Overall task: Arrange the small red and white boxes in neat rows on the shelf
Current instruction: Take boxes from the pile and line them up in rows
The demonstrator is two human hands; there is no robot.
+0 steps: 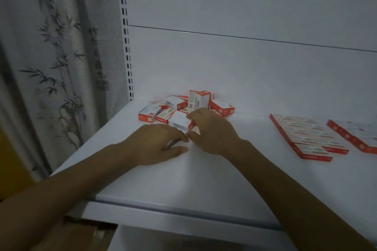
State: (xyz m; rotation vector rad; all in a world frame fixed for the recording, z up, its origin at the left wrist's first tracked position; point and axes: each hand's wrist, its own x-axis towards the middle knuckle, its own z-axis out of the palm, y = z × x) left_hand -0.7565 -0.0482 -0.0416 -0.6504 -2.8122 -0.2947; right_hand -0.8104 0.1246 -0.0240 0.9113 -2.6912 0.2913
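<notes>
Smooth white-painted metal shelf [204, 179], printed card boxes [180, 106], patterned cloth curtain [51, 57]

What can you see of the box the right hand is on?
The box is small and card-like, white on its broad top face with a red end. It lies on the shelf at the near edge of the loose pile. The right hand pinches its red end; the left hand lies beside it.

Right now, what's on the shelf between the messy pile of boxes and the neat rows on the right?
Nothing; the head view shows bare shelf between the pile and the rows.
</notes>
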